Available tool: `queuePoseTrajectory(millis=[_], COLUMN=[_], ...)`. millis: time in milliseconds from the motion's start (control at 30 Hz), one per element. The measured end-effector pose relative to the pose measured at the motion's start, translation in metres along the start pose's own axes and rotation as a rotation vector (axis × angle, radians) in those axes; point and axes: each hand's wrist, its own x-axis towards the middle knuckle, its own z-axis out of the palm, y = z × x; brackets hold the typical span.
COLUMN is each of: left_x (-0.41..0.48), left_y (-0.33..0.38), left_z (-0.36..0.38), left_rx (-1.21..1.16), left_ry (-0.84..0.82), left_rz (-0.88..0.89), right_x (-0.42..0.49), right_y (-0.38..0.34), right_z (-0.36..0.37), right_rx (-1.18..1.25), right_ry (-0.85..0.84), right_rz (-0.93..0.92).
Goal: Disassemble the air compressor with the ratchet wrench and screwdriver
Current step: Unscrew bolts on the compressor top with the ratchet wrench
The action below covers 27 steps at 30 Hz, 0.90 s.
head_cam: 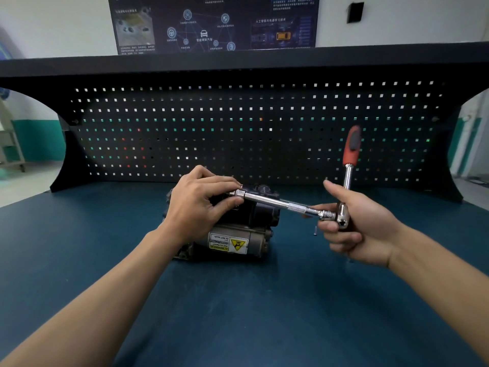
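The compressor [238, 234] sits at the middle of the blue table [238, 313], just in front of you, lying on its side; its grey cylinder faces you with a yellow-and-white warning label [229, 244] upside down on it; the darker black block of the body is behind and above that.

Your left hand [197, 201] is over the top of the compressor; its fingers and thumb pinch the far end of the chrome bar [275, 203] at the socket, right at the black block; whether the socket sits on a bolt is hidden by your fingers.

The bar runs rightward and slightly down to the head of the wrench [348, 173]; your right hand [357, 229] grips that head, fingers curled under it and thumb raised beside the shaft; the orange-and-grey handle stands nearly upright above your hand.

A small screw [315, 230] lies on the table just left of your right fingers, near the compressor.

Behind the table stands a black pegboard [238, 128]; above it, on the wall, hangs a dark poster [211, 22].
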Motion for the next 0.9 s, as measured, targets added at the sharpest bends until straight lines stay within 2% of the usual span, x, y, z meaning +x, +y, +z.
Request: queuePoseTrajectory(millis=[200, 367, 567, 800, 900], left_x=[-0.001, -0.001, 0.000, 0.001, 0.002], left_y=[0.000, 0.000, 0.001, 0.003, 0.006], left_z=[0.001, 0.000, -0.003, -0.004, -0.006], left_rx=[0.004, 0.001, 0.002, -0.011, -0.011], left_ry=[0.002, -0.008, -0.052, -0.070, -0.071], left_rz=[0.000, 0.003, -0.003, -0.058, -0.063], right_x=[0.005, 0.006, 0.002, 0.001, 0.003], right_y=[0.004, 0.006, 0.009, 0.014, 0.019], right_z=[-0.003, -0.005, -0.001, -0.004, -0.015], right_rx=[0.059, -0.015, -0.356, -0.775, -1.175], right_ry=[-0.026, 0.045, 0.241, 0.307, 0.369], right_rz=[0.033, -0.037, -0.303, -0.711, -0.829])
